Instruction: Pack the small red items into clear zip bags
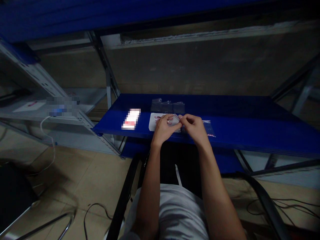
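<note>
My left hand [165, 129] and my right hand [194, 126] meet over the front part of the blue shelf, fingertips close together. Both are closed in a pinch on a small clear plastic bag [176, 117], whose edge shows between them. Part of it is hidden by the fingers. Under and beside my left hand lies a white sheet [152, 124] with red print. Just right of my right hand, another clear bag [209, 129] lies flat, with something reddish along its lower edge. Behind the hands, several clear bags [167, 106] rest in a row.
A blurred-out bright phone-like rectangle [131, 119] lies left on the blue shelf [250, 123]. Another blue shelf [150, 13] hangs overhead. At far left, a grey rack shelf [92, 100] holds a white paper [29, 106] and a white cable [53, 146]. Chair armrests flank me.
</note>
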### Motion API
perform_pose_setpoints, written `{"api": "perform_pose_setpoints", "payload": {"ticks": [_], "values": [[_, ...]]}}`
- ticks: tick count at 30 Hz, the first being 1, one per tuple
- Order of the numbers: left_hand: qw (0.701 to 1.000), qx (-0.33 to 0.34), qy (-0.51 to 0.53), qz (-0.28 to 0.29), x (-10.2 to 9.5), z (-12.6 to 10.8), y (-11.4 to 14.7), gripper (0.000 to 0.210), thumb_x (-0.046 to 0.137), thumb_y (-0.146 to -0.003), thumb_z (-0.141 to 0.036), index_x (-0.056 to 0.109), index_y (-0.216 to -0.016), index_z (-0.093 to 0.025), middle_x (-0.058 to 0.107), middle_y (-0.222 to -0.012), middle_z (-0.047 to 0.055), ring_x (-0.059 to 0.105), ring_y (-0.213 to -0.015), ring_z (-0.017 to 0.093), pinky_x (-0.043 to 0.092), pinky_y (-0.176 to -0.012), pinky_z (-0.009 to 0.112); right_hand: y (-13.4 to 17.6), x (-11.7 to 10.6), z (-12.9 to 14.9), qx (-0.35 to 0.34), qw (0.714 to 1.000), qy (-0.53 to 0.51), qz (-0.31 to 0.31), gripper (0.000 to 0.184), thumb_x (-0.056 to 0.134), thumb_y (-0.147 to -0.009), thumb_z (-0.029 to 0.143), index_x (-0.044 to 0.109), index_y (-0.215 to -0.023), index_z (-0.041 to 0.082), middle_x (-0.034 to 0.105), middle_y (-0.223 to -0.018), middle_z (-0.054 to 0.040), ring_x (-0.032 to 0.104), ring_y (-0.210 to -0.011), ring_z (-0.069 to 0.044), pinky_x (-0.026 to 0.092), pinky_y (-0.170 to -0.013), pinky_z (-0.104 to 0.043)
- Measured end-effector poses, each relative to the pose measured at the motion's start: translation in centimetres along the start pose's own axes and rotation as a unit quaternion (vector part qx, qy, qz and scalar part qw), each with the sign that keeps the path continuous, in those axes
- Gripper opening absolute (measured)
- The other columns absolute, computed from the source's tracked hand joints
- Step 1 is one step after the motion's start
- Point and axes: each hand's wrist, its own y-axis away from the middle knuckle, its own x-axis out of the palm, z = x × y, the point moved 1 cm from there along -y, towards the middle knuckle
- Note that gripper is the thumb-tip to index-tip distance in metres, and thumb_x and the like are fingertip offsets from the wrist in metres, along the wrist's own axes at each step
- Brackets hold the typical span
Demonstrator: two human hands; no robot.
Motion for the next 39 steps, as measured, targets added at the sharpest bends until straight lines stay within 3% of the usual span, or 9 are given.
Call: {"api": "perform_pose_setpoints", "payload": {"ticks": [8,13,17,20,24,28,32,39], "values": [[0.999,0.043,-0.006,-0.013,-0.8,1.0,-0.2,0.043,0.086,-0.076,-0.04,0.073,-0.111,-0.019,0.075,-0.108,0.008,0.068,-0.096,0.021,0.051,-0.088,0.031,0.2,0.3,0.5,-0.002,0.998,-0.033,0.056,0.045,0.068,-0.089,0.062,0.064,-0.067,0.022,0.054,-0.061,0.0006,0.047,-0.058,-0.015,0.034,-0.055,-0.029],[0.996,0.046,-0.058,-0.039,-2.6,0.9,0.0,0.04,0.086,-0.077,-0.038,0.073,-0.109,-0.018,0.074,-0.107,0.009,0.069,-0.098,0.022,0.052,-0.091,0.032,0.1,0.1,0.1,0.02,0.994,-0.058,0.089,0.035,0.067,-0.089,0.059,0.07,-0.089,0.024,0.07,-0.075,-0.003,0.06,-0.066,-0.02,0.041,-0.055,-0.029],[0.99,0.054,-0.118,-0.062,-4.5,1.3,0.2,0.035,0.087,-0.078,-0.036,0.075,-0.106,-0.018,0.073,-0.106,0.009,0.069,-0.1,0.022,0.052,-0.094,0.033,-1.8,0.3,-1.8,0.008,0.995,0.099,0.029,0.017,0.063,-0.092,0.036,0.066,-0.081,0.024,0.07,-0.069,-0.0035,0.061,-0.063,-0.02,0.041,-0.06,-0.03],[0.987,0.049,-0.141,-0.066,-5.5,1.8,0.2,0.035,0.087,-0.079,-0.038,0.076,-0.104,-0.018,0.071,-0.103,0.008,0.069,-0.095,0.021,0.053,-0.09,0.032,-3.6,1.4,-3.3,-0.044,0.967,0.239,0.072,0.012,0.062,-0.088,0.014,0.071,-0.084,0.022,0.074,-0.078,-0.0052,0.066,-0.072,-0.02,0.041,-0.068,-0.029],[0.986,0.043,-0.148,-0.059,-6.1,2.2,0.3,0.035,0.087,-0.079,-0.037,0.077,-0.107,-0.018,0.072,-0.104,0.008,0.07,-0.093,0.021,0.054,-0.087,0.033,-5.2,2.9,-4.9,-0.04,0.933,0.338,0.116,0.021,0.062,-0.092,0.014,0.076,-0.106,0.019,0.078,-0.093,-0.0096,0.07,-0.084,-0.022,0.044,-0.075,-0.027],[0.989,0.032,-0.138,-0.051,-6.3,2.2,0.3,0.038,0.088,-0.079,-0.036,0.076,-0.111,-0.018,0.073,-0.109,0.009,0.071,-0.097,0.023,0.055,-0.088,0.034,-6.0,3.5,-6.0,-0.022,0.923,0.368,0.114,0.023,0.062,-0.096,0.019,0.075,-0.116,0.018,0.078,-0.11,-0.0143,0.071,-0.101,-0.024,0.048,-0.085,-0.027],[0.992,0.019,-0.119,-0.046,-6.3,2.2,0.3,0.042,0.089,-0.077,-0.037,0.076,-0.113,-0.018,0.074,-0.111,0.01,0.072,-0.097,0.025,0.056,-0.085,0.035,-6.6,3.7,-6.7,-0.024,0.916,0.379,0.127,0.023,0.061,-0.098,0.021,0.077,-0.115,0.018,0.078,-0.114,-0.0159,0.071,-0.107,-0.025,0.049,-0.091,-0.029],[0.993,0.014,-0.111,-0.045,-6.5,2.6,0.2,0.045,0.089,-0.077,-0.043,0.077,-0.113,-0.019,0.074,-0.112,0.011,0.072,-0.096,0.025,0.056,-0.083,0.035,-7.1,3.6,-6.9,-0.017,0.922,0.368,0.117,0.014,0.07,-0.093,0.022,0.079,-0.101,0.015,0.079,-0.102,-0.0149,0.073,-0.095,-0.024,0.047,-0.08,-0.028]]}}
